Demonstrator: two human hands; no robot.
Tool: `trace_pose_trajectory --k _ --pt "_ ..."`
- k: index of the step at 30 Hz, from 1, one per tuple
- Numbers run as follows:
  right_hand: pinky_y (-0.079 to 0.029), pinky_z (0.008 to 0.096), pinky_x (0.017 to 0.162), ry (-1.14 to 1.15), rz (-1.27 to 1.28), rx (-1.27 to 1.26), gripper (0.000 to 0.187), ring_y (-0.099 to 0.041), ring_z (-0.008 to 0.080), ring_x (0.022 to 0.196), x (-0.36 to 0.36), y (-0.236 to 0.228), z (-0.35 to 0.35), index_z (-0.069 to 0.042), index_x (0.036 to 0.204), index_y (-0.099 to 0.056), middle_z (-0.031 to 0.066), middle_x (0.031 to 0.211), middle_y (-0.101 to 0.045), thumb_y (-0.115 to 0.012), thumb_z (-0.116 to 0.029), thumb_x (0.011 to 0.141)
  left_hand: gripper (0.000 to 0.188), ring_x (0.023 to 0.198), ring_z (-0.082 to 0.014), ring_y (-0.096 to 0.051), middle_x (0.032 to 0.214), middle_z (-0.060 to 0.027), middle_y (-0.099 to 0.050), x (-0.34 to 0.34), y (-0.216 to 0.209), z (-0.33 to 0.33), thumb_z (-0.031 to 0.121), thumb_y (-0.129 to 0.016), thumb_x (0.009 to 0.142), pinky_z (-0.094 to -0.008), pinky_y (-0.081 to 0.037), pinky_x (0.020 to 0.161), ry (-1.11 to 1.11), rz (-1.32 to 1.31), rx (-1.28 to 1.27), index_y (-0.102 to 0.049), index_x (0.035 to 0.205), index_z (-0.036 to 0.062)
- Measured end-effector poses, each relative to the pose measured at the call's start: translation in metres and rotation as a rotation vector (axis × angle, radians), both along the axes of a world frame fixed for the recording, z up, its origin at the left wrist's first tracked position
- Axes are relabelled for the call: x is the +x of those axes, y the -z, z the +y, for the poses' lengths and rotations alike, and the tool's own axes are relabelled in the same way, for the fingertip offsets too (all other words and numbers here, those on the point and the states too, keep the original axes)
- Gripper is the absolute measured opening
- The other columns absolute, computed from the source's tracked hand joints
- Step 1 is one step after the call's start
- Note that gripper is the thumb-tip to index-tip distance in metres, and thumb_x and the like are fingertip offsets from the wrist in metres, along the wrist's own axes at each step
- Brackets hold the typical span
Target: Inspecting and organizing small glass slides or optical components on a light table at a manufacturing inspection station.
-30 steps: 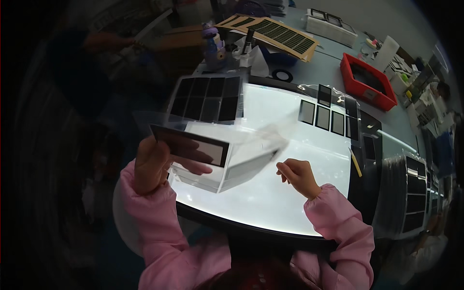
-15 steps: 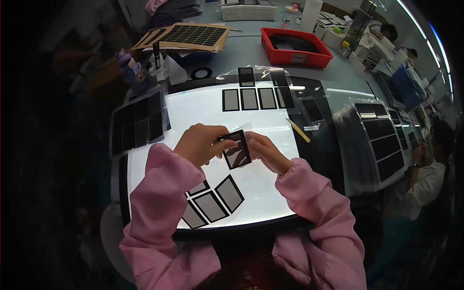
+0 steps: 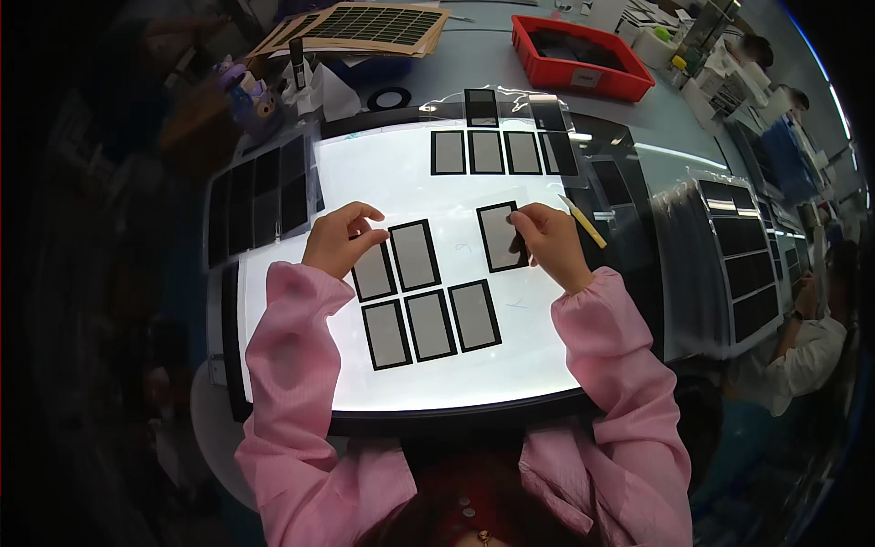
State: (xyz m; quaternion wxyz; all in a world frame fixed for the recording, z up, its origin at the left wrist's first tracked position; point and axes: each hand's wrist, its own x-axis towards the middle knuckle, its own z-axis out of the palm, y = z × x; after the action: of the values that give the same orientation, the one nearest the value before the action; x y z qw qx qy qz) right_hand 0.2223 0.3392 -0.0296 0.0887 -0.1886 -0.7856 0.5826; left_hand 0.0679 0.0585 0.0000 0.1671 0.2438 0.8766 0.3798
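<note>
My right hand [image 3: 553, 242] pinches the right edge of a black-framed grey panel [image 3: 498, 232] at the right of a glowing light table [image 3: 355, 387]. Whether that panel lies on the surface or is slightly raised, I cannot tell. My left hand [image 3: 346, 239] is open, thumb and forefinger apart with nothing between them. It hovers over the left of the light table, beside a loose group of similar framed panels [image 3: 430, 324] in two rows. Its fingers cover the top of the upper left panel [image 3: 374, 273].
A clear sheet with framed panels [image 3: 486, 152] lies at the far edge. A yellow-handled craft knife [image 3: 588, 226] rests at the right. Bagged dark panels [image 3: 260, 201] lie left, more sleeved ones [image 3: 729, 260] right. Behind are a red tray [image 3: 583, 59] and a tape roll [image 3: 389, 98].
My left hand has let go of the panel and moved left. My right hand has carried it rightward. The view has shifted, and more of the near panels show.
</note>
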Motion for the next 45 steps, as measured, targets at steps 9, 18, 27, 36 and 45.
trace_pose_trajectory --k 9,18,27,36,45 --pt "-0.048 0.0273 0.059 0.046 0.149 0.644 0.020 -0.062 0.0133 0.062 -0.003 0.017 0.025 -0.001 0.101 -0.072 0.0067 0.081 -0.069 -0.068 -0.017 0.090 0.061 0.140 -0.0262 -0.042 0.149 -0.0022 -0.048 0.117 0.028 0.040 0.043 -0.074 0.085 -0.0584 -0.029 0.115 0.519 0.576 -0.104 -0.055 0.138 0.0187" --pt "-0.048 0.0318 0.059 -0.256 0.404 0.653 0.013 -0.064 0.0230 0.073 0.026 -0.006 -0.012 -0.005 0.087 -0.069 0.0074 0.082 -0.060 -0.076 0.003 0.079 0.069 0.152 -0.0217 -0.022 0.159 0.0051 -0.036 0.130 0.036 0.052 0.057 -0.058 0.093 -0.0659 -0.009 0.119 0.530 0.641 -0.300 -0.040 0.151 0.0238" --pt "-0.047 0.0304 0.052 -0.346 0.456 0.674 0.024 -0.061 0.0212 0.062 0.059 -0.010 -0.048 -0.007 0.098 -0.069 0.0071 0.078 -0.059 -0.079 0.000 0.077 0.068 0.151 -0.0231 -0.024 0.158 0.0047 -0.036 0.130 0.042 0.049 0.055 -0.059 0.093 -0.0713 -0.007 0.117 0.510 0.608 -0.261 -0.042 0.150 0.0236" --pt "-0.049 0.0408 0.085 -0.250 0.412 0.984 0.044 -0.060 0.0307 0.105 -0.025 -0.051 -0.068 -0.004 0.118 -0.064 0.0141 0.114 -0.063 -0.080 -0.020 0.080 0.064 0.152 -0.0242 -0.018 0.158 0.0008 -0.033 0.127 0.040 0.046 0.054 -0.051 0.098 -0.0752 -0.008 0.114 0.561 0.565 -0.249 -0.041 0.148 0.0143" --pt "-0.045 0.0343 0.066 -0.437 0.441 1.029 0.020 -0.058 0.0232 0.078 -0.030 -0.002 -0.080 -0.006 0.098 -0.071 0.0046 0.080 -0.059 -0.075 -0.004 0.079 0.069 0.146 -0.0248 -0.035 0.151 -0.0093 -0.046 0.109 0.037 -0.005 0.049 -0.066 0.090 -0.0558 -0.022 0.120 0.482 0.555 -0.157 -0.050 0.141 0.0048"
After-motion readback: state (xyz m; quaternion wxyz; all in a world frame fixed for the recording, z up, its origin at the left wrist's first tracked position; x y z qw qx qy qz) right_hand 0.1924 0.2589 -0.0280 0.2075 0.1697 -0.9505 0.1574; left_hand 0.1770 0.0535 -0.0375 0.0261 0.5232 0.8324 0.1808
